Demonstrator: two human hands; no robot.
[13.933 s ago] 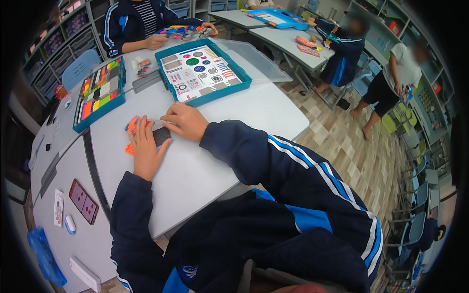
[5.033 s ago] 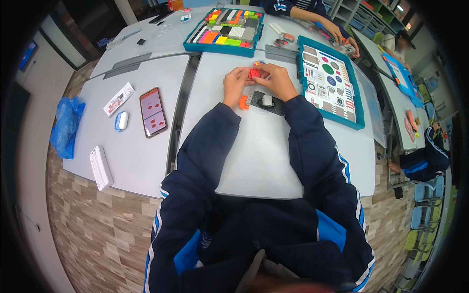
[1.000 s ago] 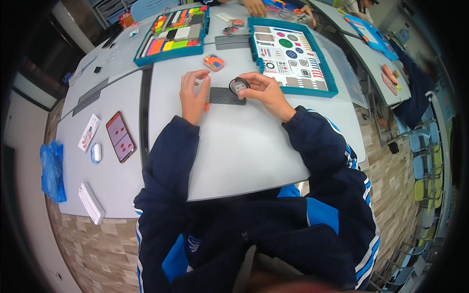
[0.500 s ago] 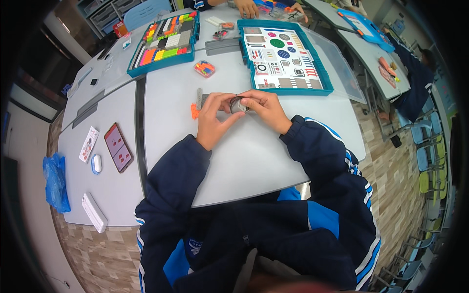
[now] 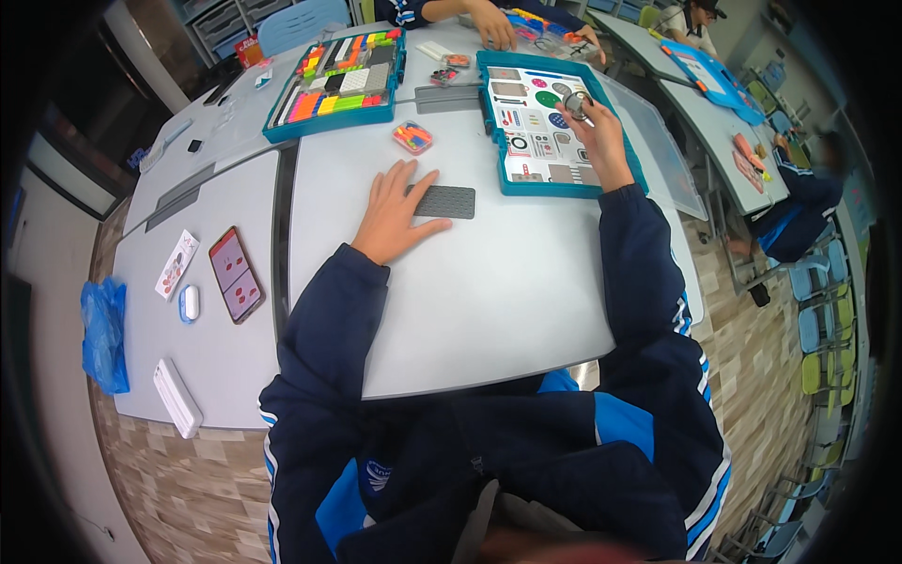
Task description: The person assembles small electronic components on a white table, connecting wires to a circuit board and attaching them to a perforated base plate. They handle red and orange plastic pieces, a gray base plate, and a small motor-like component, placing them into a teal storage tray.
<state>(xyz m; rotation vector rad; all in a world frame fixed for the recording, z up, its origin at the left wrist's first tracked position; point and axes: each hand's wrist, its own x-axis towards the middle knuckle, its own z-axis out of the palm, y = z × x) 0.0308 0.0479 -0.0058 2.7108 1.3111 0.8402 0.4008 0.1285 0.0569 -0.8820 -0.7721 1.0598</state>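
My left hand (image 5: 399, 212) rests on the table with its fingers spread. Its fingertips touch or overlap the left end of a dark grey studded plate (image 5: 447, 202). Over the right part of an open teal case (image 5: 552, 188), my right hand (image 5: 603, 141) is raised and pinches a round grey part (image 5: 574, 105). That part has a shiny, ring-like look; its exact kind cannot be made out. Inside the case lies a white sheet printed with pictures of building parts. Whatever lies under my left palm is hidden.
A second teal case (image 5: 329, 123) full of bright blocks stands back left. A small clear box of colourful pieces (image 5: 412, 137) is near the middle. On the left are a phone (image 5: 235, 273) and a white box (image 5: 177, 397). A co-worker's hand (image 5: 491, 23) is across the table.
My hands have separated. The right one carried the round grey part up and right over the open case, while the left opened and came down flat by the grey plate.
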